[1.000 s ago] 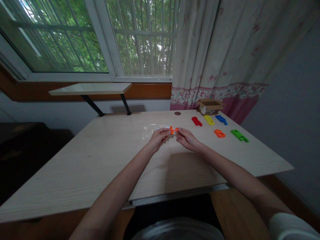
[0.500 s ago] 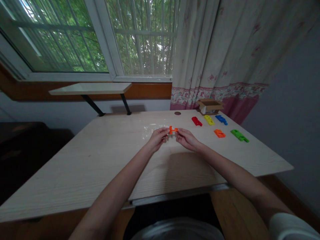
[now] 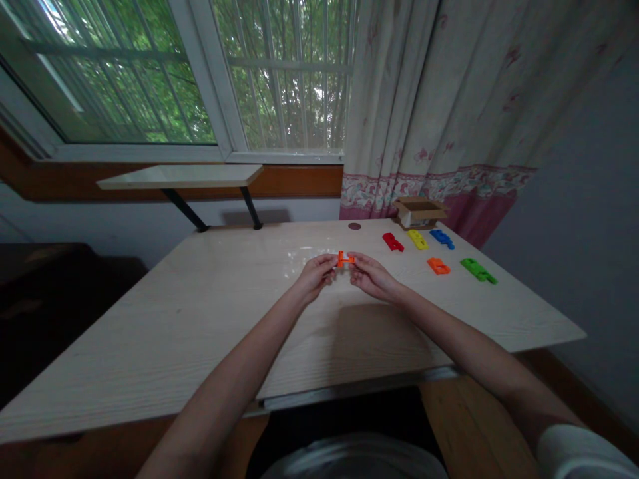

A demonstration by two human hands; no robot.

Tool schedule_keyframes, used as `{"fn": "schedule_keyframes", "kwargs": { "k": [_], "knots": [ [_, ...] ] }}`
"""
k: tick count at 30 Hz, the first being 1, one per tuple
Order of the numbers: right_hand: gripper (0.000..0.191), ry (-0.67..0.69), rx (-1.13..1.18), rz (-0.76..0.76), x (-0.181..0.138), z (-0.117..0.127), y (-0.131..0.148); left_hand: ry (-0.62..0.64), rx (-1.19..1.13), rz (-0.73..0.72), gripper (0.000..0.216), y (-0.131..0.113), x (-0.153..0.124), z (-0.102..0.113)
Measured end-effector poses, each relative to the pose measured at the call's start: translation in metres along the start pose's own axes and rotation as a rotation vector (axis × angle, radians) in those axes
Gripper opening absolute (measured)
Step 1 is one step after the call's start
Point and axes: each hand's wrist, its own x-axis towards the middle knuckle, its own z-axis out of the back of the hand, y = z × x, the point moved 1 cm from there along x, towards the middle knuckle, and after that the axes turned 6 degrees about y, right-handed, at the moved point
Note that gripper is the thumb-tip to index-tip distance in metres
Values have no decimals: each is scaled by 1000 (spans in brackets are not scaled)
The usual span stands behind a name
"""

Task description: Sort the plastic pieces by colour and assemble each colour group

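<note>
Between my two hands is a small orange plastic piece (image 3: 341, 259), held just above the table. My left hand (image 3: 318, 274) pinches its left end with thumb and finger. At its right end, my right hand (image 3: 369, 274) pinches it in the same way, partly covering that end. Whether it is one piece or two joined parts I cannot tell. To the right lie a red plastic piece (image 3: 393, 242), a yellow one (image 3: 418, 240), a blue one (image 3: 442, 239), another orange piece (image 3: 438, 267) and a green piece (image 3: 478, 271).
The pale wooden table (image 3: 210, 319) runs up to the wall under the window. An open cardboard box (image 3: 421, 214) stands at the back right by the curtain (image 3: 419, 120). A round brown disc (image 3: 354, 226) is set near the back edge. On the left, a raised white shelf (image 3: 182, 176) rests on black legs.
My right hand has shifted slightly left and up, toward my left hand. The orange piece is still between both hands, and the pieces on the table have not moved.
</note>
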Motion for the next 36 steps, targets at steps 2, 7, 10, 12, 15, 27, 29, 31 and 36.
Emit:
{"fn": "schedule_keyframes", "kwargs": {
  "k": [2, 7, 10, 12, 15, 27, 29, 31, 36],
  "knots": [
    [31, 0, 1, -2, 0, 0, 0, 0, 1, 2, 41, 0, 0, 0],
    [33, -19, -6, 5, -1, -2, 2, -9, 17, 24, 41, 0, -1, 0],
    [33, -34, -24, 11, -1, -3, 3, -14, 38, 38, 39, 0, -1, -1],
    [32, -45, -45, 15, -1, -3, 3, -13, 49, 38, 38, 0, -2, -1],
    [31, -60, -111, 47, 1, -1, 1, -2, 61, 31, 39, -1, -3, -3],
    [24, -178, -668, 446, -2, -1, 4, -10, 58, -18, 40, -3, -2, -2],
    [23, -221, -737, 485, -3, -1, 5, -13, 51, -20, 40, -3, -2, -3],
    [22, -247, -818, 498, -5, -2, 6, -7, 46, -21, 39, -3, -2, -3],
    [20, -274, -925, 513, -8, -3, 9, 15, 47, -17, 39, -1, -1, -1]
  ]
}}
